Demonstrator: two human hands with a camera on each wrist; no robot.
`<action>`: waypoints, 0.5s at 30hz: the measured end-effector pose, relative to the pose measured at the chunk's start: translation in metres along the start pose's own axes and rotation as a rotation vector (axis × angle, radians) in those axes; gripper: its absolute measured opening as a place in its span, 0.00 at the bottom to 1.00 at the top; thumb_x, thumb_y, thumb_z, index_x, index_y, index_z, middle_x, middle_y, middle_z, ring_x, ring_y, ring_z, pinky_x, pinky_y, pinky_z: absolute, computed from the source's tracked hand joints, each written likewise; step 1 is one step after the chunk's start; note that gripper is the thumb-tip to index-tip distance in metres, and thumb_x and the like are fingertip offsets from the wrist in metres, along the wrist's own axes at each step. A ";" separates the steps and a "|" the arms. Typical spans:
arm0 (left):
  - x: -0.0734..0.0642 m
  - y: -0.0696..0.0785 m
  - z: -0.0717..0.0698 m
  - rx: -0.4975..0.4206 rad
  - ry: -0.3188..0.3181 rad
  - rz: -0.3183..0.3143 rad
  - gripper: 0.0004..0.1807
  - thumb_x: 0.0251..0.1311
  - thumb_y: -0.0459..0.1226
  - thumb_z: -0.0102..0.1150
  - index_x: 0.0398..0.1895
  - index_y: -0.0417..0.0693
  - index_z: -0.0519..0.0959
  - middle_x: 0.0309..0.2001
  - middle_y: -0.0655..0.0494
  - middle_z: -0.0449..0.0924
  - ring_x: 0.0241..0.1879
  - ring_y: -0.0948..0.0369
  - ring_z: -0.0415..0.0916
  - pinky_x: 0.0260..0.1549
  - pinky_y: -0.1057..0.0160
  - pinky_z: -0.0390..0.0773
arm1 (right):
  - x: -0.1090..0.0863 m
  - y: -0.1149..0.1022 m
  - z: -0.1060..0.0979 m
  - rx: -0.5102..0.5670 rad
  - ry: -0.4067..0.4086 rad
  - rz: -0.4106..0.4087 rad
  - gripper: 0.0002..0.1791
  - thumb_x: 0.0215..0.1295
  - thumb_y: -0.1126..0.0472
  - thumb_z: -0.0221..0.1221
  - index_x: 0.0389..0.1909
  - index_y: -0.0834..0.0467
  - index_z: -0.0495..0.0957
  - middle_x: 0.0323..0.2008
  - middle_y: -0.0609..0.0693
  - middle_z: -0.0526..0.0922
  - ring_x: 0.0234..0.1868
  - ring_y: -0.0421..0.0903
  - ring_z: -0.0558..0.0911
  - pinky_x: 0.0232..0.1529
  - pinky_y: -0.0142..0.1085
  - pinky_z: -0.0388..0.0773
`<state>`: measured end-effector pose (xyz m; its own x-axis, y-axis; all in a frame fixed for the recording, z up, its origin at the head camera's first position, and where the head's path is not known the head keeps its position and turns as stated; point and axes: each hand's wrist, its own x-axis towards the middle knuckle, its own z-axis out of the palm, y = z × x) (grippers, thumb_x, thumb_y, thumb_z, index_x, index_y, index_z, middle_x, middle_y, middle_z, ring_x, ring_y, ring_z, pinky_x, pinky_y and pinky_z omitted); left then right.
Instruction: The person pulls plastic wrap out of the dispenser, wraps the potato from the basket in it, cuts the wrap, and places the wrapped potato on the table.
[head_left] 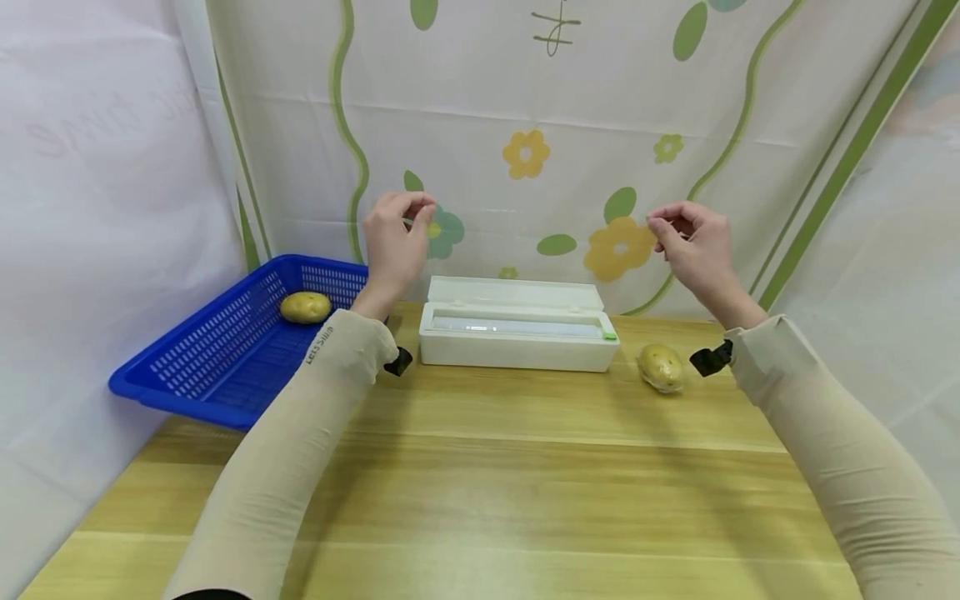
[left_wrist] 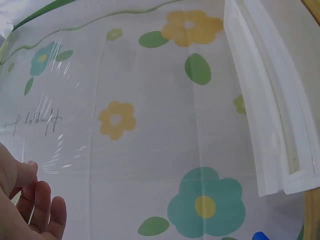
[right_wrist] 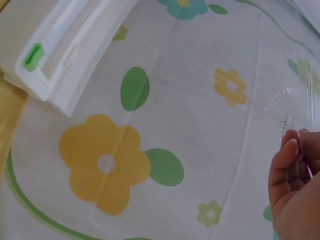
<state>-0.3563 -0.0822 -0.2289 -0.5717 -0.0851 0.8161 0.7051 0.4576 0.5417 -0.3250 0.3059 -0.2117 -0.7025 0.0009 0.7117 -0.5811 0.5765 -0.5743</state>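
Note:
Both hands are raised above a long white cling film dispenser (head_left: 517,352), whose lid (head_left: 516,293) stands up at the back. My left hand (head_left: 396,242) pinches one corner of a clear sheet of cling film (left_wrist: 62,152) between thumb and forefinger. At the other side, my right hand (head_left: 699,248) pinches the film too, and fine creases fan out from its fingertips in the right wrist view. The transparent sheet spans the space between the hands and barely shows in the head view. A green slider (head_left: 610,336) sits at the dispenser's right end.
A potato (head_left: 662,368) with shiny film around it lies on the wooden table (head_left: 510,483), right of the dispenser. Another potato (head_left: 305,307) is in the blue basket (head_left: 180,407) at the left. Behind hangs a flowered curtain (head_left: 465,83).

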 end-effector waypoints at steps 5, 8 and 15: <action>0.006 0.004 -0.001 0.008 0.005 0.025 0.08 0.67 0.34 0.60 0.40 0.37 0.84 0.37 0.48 0.79 0.38 0.58 0.76 0.34 0.65 0.73 | 0.003 -0.003 -0.004 0.000 0.001 -0.012 0.09 0.68 0.61 0.61 0.40 0.65 0.82 0.31 0.51 0.81 0.23 0.45 0.77 0.22 0.26 0.73; 0.010 0.006 -0.001 0.009 0.009 0.026 0.08 0.67 0.33 0.60 0.40 0.37 0.85 0.38 0.48 0.79 0.38 0.58 0.76 0.33 0.66 0.73 | 0.004 -0.008 -0.006 -0.003 0.003 -0.019 0.08 0.69 0.63 0.61 0.40 0.64 0.83 0.29 0.50 0.81 0.23 0.43 0.76 0.21 0.26 0.73; 0.015 0.010 -0.001 0.001 0.024 0.032 0.07 0.67 0.33 0.60 0.39 0.37 0.85 0.38 0.47 0.79 0.38 0.57 0.78 0.34 0.67 0.74 | -0.002 -0.041 -0.008 0.018 0.007 -0.049 0.08 0.69 0.67 0.59 0.39 0.70 0.81 0.25 0.51 0.80 0.21 0.42 0.75 0.22 0.26 0.73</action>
<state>-0.3573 -0.0803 -0.2115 -0.5390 -0.0915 0.8373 0.7224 0.4609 0.5154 -0.2970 0.2888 -0.1867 -0.6699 -0.0216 0.7421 -0.6225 0.5611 -0.5456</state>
